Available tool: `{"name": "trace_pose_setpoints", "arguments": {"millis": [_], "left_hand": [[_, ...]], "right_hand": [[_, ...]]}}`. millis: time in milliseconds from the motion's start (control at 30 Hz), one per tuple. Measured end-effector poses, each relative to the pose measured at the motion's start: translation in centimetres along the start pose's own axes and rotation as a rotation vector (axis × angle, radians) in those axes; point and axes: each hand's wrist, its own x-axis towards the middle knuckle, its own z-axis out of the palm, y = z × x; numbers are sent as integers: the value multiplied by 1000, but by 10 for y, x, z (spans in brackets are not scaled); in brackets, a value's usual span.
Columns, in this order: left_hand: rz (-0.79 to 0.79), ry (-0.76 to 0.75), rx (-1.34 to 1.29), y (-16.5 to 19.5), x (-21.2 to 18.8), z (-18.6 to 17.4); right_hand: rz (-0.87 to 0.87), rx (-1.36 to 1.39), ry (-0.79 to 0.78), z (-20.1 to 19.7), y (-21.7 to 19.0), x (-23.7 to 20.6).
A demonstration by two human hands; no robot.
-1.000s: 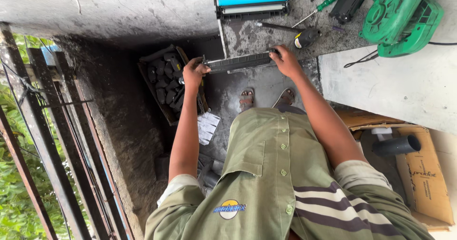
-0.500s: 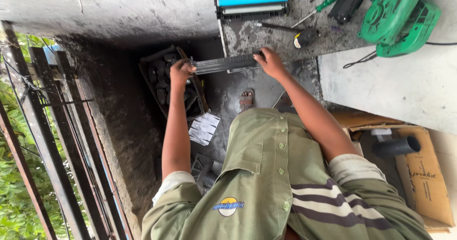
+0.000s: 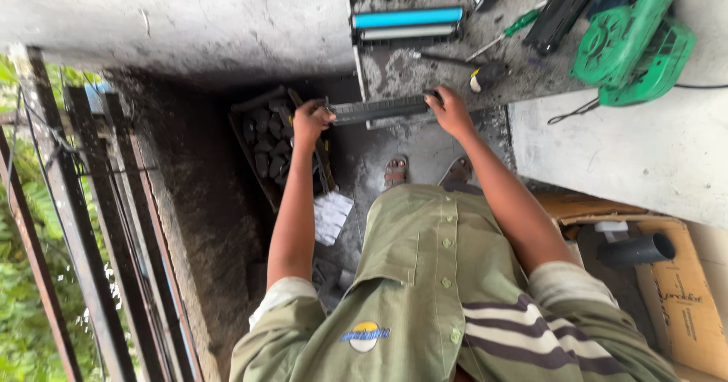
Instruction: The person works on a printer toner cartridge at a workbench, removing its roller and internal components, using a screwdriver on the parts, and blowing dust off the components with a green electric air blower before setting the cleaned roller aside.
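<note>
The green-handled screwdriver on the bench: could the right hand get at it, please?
Probably yes: the screwdriver lies just beyond the right hand, nothing between them, though that hand now grips the long dark cartridge part.

A makeshift repair workshop on an open balcony or ledge: a grimy, toner-blackened concrete bench [image 3: 455, 71] carries a dismantled printer cartridge [image 3: 408, 24], a green-handled screwdriver [image 3: 509, 32] and a green electric blower [image 3: 633, 41]. A crate of spent cartridges [image 3: 265, 143] sits on the stained floor beside rusted railings [image 3: 91, 223] and cardboard boxes [image 3: 682, 299].

Long dark cartridge bar [image 3: 381, 110], level
</note>
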Motion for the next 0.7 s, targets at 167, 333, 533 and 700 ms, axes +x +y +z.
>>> {"name": "trace_pose_setpoints", "arguments": {"millis": [167,333,533,700], "left_hand": [[5,-11,112,8,2,23],[-17,-30,123,10,4,26],[-76,-8,11,0,5,1],[-85,14,89,-5,8,-25]], "right_hand": [[205,-8,-18,-12,14,-10],[118,-10,37,-13,14,-13],[87,49,38,2,-6,-6],[27,62,6,19,-26,5]]}}
